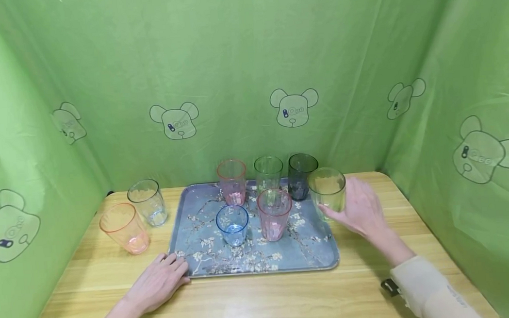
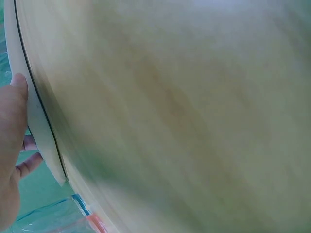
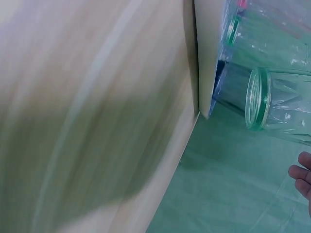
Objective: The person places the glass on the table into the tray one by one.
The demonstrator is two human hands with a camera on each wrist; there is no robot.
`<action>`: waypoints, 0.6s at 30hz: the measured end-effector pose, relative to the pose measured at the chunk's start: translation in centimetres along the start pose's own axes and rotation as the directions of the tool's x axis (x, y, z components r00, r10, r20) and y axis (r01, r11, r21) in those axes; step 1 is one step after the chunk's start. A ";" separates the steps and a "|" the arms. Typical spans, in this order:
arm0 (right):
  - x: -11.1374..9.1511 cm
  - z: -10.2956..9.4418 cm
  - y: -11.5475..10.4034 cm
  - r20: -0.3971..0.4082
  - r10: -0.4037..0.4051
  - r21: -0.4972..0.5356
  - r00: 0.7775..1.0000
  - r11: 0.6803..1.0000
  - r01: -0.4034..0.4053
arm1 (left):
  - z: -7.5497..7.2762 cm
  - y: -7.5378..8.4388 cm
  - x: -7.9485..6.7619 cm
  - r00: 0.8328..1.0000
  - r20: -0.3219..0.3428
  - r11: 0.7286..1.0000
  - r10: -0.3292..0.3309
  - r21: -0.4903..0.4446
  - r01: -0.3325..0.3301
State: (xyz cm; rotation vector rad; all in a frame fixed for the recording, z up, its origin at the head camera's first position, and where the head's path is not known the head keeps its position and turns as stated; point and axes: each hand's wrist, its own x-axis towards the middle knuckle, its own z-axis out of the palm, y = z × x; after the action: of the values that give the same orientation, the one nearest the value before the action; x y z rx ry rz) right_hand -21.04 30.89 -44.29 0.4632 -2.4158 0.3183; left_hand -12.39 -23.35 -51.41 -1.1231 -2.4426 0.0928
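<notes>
My right hand (image 1: 362, 206) grips a clear yellow-green tumbler (image 1: 328, 193) from its right side, with the thumb across its front. In the right wrist view the tumbler (image 3: 286, 103) appears raised off the tray, and only some fingertips (image 3: 301, 174) show. At the front left corner of a blue blossom-patterned tray (image 1: 194, 240), my left hand (image 1: 159, 281) holds the rim with bent fingers. The left wrist view shows the thumb and two fingertips along the pale tray edge (image 2: 39, 121).
On the tray stand a pink tumbler (image 1: 232, 180), green tumbler (image 1: 268, 172), dark grey tumbler (image 1: 300, 178), front pink tumbler (image 1: 274, 218) and short blue glass (image 1: 233, 228). An orange-pink tumbler (image 1: 125, 230) and a clear dark-rimmed tumbler (image 1: 150, 204) stand left. Green curtains (image 1: 231, 73) enclose the wooden table (image 1: 263, 299).
</notes>
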 end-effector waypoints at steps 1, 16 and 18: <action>-0.1 0.1 -0.2 -0.003 -0.001 0.009 1.000 1.000 0.001 | 0.0 0.0 0.0 1.000 0.000 1.000 0.000 0.001 0.000; -1.1 1.9 -2.2 0.098 0.058 0.106 0.994 0.992 -0.068 | 0.2 0.0 0.0 1.000 -0.012 1.000 0.004 -0.001 -0.004; -1.1 2.0 -2.3 0.114 0.065 0.113 0.991 0.991 -0.078 | 0.2 0.0 0.0 1.000 -0.012 1.000 0.004 -0.001 -0.004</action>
State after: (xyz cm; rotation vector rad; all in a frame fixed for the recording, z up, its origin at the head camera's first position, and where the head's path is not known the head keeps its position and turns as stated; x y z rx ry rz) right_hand -20.41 28.39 -46.32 0.4568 -2.5351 0.4793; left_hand -12.43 -23.35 -51.60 -1.1253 -2.4302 0.0856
